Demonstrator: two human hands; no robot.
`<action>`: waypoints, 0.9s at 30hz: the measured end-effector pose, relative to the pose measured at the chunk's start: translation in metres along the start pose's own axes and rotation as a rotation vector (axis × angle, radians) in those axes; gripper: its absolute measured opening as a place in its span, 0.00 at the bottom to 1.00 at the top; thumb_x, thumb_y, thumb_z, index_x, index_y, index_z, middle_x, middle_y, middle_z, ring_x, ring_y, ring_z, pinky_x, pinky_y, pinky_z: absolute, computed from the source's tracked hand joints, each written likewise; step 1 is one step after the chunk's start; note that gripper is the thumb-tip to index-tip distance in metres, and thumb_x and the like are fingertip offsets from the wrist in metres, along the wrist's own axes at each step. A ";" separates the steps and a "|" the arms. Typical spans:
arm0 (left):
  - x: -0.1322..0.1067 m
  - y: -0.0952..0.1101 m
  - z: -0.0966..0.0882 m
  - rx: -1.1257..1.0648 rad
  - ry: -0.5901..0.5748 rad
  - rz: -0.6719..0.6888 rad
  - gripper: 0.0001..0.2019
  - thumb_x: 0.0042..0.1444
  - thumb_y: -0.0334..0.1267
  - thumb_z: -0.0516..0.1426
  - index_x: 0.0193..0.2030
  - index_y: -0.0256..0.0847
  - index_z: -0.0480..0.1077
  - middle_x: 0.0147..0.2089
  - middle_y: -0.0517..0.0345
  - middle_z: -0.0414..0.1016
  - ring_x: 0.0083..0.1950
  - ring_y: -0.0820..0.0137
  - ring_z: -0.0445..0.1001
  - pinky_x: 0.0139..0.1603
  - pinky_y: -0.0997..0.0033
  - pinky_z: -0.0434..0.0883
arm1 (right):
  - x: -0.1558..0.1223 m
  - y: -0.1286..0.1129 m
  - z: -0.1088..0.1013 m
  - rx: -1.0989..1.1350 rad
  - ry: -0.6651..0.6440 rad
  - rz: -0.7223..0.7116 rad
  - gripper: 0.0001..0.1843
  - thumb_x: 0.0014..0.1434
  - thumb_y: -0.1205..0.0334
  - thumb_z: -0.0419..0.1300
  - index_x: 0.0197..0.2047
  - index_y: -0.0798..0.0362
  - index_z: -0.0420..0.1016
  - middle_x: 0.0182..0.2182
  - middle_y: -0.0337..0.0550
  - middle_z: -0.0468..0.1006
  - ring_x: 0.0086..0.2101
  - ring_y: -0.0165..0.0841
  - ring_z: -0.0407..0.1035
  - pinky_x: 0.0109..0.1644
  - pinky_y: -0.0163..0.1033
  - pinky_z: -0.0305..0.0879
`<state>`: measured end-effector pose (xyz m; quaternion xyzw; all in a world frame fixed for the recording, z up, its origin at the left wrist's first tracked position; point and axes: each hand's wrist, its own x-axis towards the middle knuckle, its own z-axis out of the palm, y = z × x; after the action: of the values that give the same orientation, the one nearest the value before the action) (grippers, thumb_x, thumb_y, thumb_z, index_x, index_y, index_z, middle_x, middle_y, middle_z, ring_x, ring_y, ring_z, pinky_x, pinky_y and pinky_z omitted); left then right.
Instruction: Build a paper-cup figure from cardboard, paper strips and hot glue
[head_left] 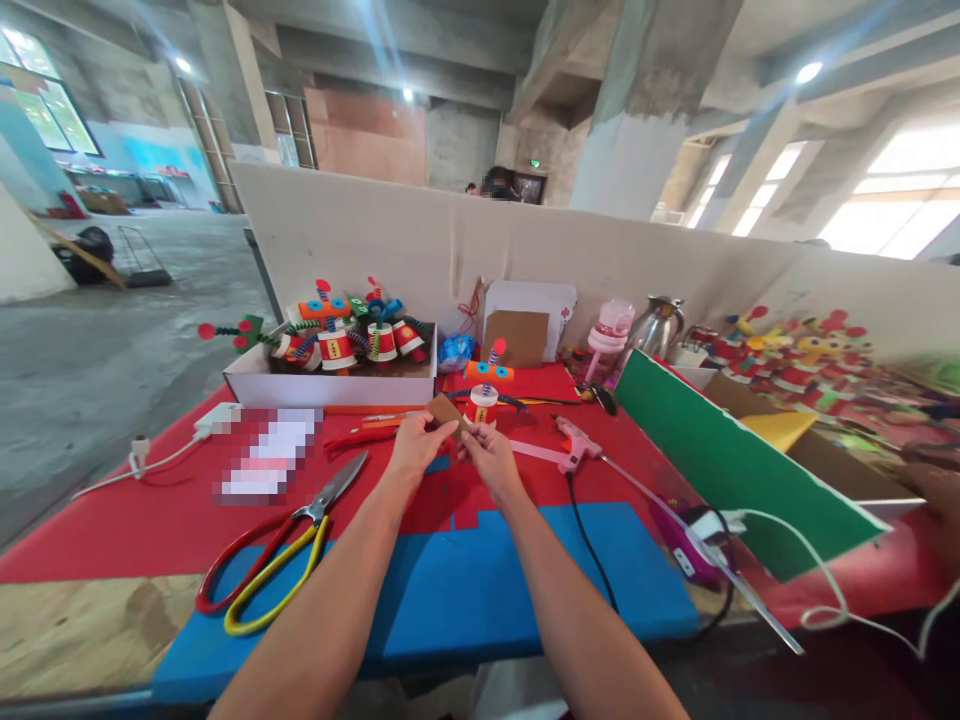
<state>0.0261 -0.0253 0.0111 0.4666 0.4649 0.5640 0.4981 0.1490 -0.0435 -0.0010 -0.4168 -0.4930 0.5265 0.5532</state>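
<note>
My left hand point(418, 442) pinches a small brown piece of cardboard point(445, 410) between thumb and fingers. At the same piece's right edge, the fingers of my right hand point(489, 456) are closed on it too. Just behind my hands stands a paper-cup figure point(481, 402) with an orange head, blue eyes and dark coiled arms. A pink glue gun point(576, 442) lies to the right of my right hand. Large scissors point(319, 510) with one red and one yellow handle rest left of my forearms, blades pointing away.
A white box point(251, 388) of similar figures stands at the back left. On the right, a box with a green side point(739, 460) borders the workspace, and a purple power strip point(686, 550) with cables lies near the front. A white partition point(375, 235) runs behind.
</note>
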 end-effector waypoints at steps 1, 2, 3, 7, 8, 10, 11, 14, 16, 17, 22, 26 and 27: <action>0.001 -0.002 0.000 -0.003 -0.002 -0.018 0.16 0.31 0.44 0.67 0.22 0.36 0.70 0.17 0.62 0.70 0.19 0.75 0.64 0.21 0.75 0.62 | -0.001 0.001 -0.001 -0.003 -0.007 -0.003 0.13 0.46 0.54 0.65 0.24 0.50 0.66 0.18 0.32 0.72 0.19 0.27 0.66 0.27 0.34 0.66; 0.001 -0.004 0.000 -0.014 -0.002 -0.029 0.16 0.31 0.44 0.68 0.21 0.36 0.70 0.16 0.62 0.69 0.19 0.75 0.64 0.21 0.75 0.62 | -0.002 0.001 -0.002 -0.009 -0.015 -0.006 0.13 0.46 0.54 0.65 0.25 0.50 0.66 0.18 0.32 0.72 0.19 0.27 0.66 0.28 0.34 0.66; 0.001 -0.006 0.000 -0.034 -0.003 -0.037 0.16 0.31 0.44 0.68 0.22 0.36 0.70 0.17 0.63 0.70 0.19 0.75 0.65 0.22 0.75 0.63 | -0.002 0.002 -0.003 -0.019 -0.023 -0.012 0.12 0.46 0.54 0.65 0.25 0.50 0.66 0.19 0.33 0.72 0.20 0.27 0.67 0.28 0.34 0.66; -0.001 -0.005 0.002 -0.084 -0.033 -0.073 0.17 0.28 0.44 0.69 0.23 0.36 0.72 0.18 0.62 0.71 0.20 0.73 0.68 0.24 0.73 0.67 | -0.004 0.000 -0.007 -0.089 -0.013 -0.050 0.12 0.49 0.52 0.63 0.27 0.50 0.69 0.22 0.35 0.74 0.21 0.28 0.67 0.28 0.35 0.66; -0.002 -0.004 0.002 -0.085 -0.042 -0.082 0.17 0.28 0.43 0.69 0.23 0.36 0.72 0.19 0.62 0.72 0.21 0.73 0.69 0.24 0.73 0.67 | -0.004 0.000 -0.007 -0.103 -0.004 -0.057 0.11 0.50 0.52 0.62 0.27 0.50 0.69 0.22 0.35 0.74 0.21 0.28 0.66 0.28 0.35 0.66; -0.004 -0.002 0.002 -0.081 -0.060 -0.109 0.18 0.26 0.42 0.70 0.24 0.36 0.73 0.21 0.60 0.75 0.22 0.73 0.70 0.26 0.73 0.68 | -0.004 -0.001 -0.008 -0.121 0.008 -0.064 0.11 0.50 0.52 0.61 0.26 0.50 0.69 0.21 0.35 0.72 0.21 0.29 0.65 0.27 0.35 0.65; -0.005 -0.001 0.002 -0.077 -0.072 -0.123 0.18 0.26 0.42 0.70 0.25 0.35 0.74 0.21 0.60 0.75 0.23 0.72 0.70 0.26 0.72 0.68 | -0.004 -0.001 -0.009 -0.126 0.011 -0.068 0.10 0.50 0.53 0.61 0.26 0.49 0.69 0.21 0.35 0.71 0.21 0.29 0.64 0.27 0.35 0.65; -0.006 0.000 0.001 -0.057 -0.096 -0.138 0.17 0.28 0.41 0.70 0.26 0.35 0.75 0.22 0.59 0.76 0.23 0.72 0.71 0.27 0.72 0.69 | -0.003 -0.001 -0.009 -0.132 0.012 -0.088 0.09 0.50 0.54 0.60 0.24 0.49 0.68 0.19 0.34 0.68 0.22 0.29 0.62 0.27 0.35 0.63; -0.006 -0.001 0.001 -0.041 -0.111 -0.131 0.16 0.29 0.41 0.69 0.26 0.35 0.75 0.22 0.59 0.76 0.23 0.72 0.71 0.26 0.72 0.69 | -0.003 -0.002 -0.010 -0.132 0.004 -0.096 0.09 0.50 0.55 0.60 0.24 0.48 0.67 0.19 0.33 0.67 0.22 0.29 0.62 0.27 0.34 0.62; -0.006 -0.001 0.000 -0.029 -0.119 -0.129 0.16 0.29 0.41 0.69 0.26 0.35 0.75 0.21 0.60 0.76 0.22 0.72 0.71 0.26 0.73 0.68 | -0.003 -0.002 -0.010 -0.133 0.001 -0.096 0.09 0.50 0.55 0.60 0.24 0.48 0.67 0.19 0.33 0.67 0.22 0.30 0.61 0.27 0.34 0.61; -0.005 -0.003 -0.002 0.055 -0.141 -0.087 0.13 0.32 0.41 0.67 0.25 0.35 0.75 0.20 0.60 0.75 0.22 0.72 0.69 0.24 0.74 0.66 | -0.003 0.002 -0.010 -0.168 0.014 -0.108 0.08 0.50 0.56 0.58 0.23 0.48 0.66 0.19 0.34 0.67 0.22 0.30 0.61 0.28 0.35 0.59; -0.004 -0.004 0.000 0.162 -0.095 -0.007 0.10 0.36 0.39 0.63 0.26 0.36 0.75 0.23 0.58 0.76 0.25 0.69 0.71 0.27 0.73 0.66 | -0.003 0.003 -0.009 -0.162 0.050 -0.118 0.08 0.50 0.57 0.57 0.23 0.48 0.66 0.18 0.34 0.67 0.22 0.30 0.61 0.28 0.35 0.57; -0.005 -0.004 0.001 0.194 -0.092 0.017 0.09 0.37 0.39 0.62 0.26 0.36 0.75 0.23 0.58 0.76 0.26 0.69 0.71 0.27 0.72 0.67 | -0.003 0.004 -0.009 -0.162 0.063 -0.120 0.08 0.49 0.57 0.57 0.23 0.49 0.66 0.18 0.33 0.67 0.21 0.29 0.60 0.27 0.34 0.57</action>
<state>0.0284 -0.0297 0.0069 0.5417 0.4901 0.4986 0.4666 0.1577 -0.0457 -0.0065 -0.4460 -0.5404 0.4375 0.5636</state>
